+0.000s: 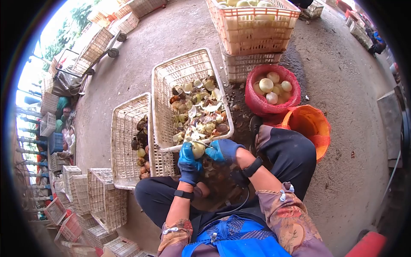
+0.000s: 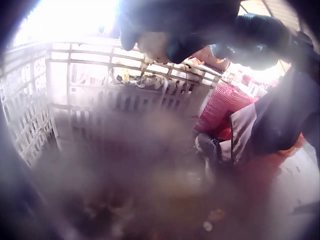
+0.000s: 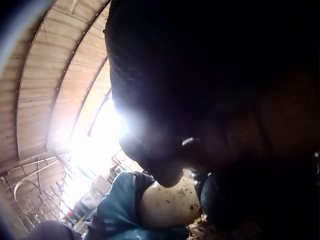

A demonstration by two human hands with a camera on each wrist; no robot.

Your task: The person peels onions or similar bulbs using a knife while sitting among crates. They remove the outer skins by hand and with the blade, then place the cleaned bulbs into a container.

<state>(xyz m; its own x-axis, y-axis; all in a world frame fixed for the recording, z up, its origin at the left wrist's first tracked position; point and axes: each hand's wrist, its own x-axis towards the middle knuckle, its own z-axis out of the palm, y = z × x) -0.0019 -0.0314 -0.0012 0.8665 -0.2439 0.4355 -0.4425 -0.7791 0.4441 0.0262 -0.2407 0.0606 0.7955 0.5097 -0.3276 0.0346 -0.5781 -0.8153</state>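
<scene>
Both hands wear blue gloves and meet over the near rim of the white crate [image 1: 159,96]. My left hand [image 1: 189,165] grips a pale peeled onion [image 1: 198,150], its fingers wrapped round the side. From the right, my right hand [image 1: 224,150] curls close beside the onion, holding what looks like a thin-bladed knife [image 1: 200,141]; its handle is hidden in the glove. In the right wrist view the onion [image 3: 167,205] shows dark specks, and the right hand is a dark shape over it. Onion peelings [image 1: 199,111] lie in the crate.
A second crate [image 1: 124,128] with darker onions stands at the left. Ahead right is a red mesh-lined tub [image 1: 252,100] of peeled onions, with an orange basket [image 1: 314,128] beside my right knee. Stacked crates [image 1: 257,32] stand behind. More crates [image 1: 100,197] line the left.
</scene>
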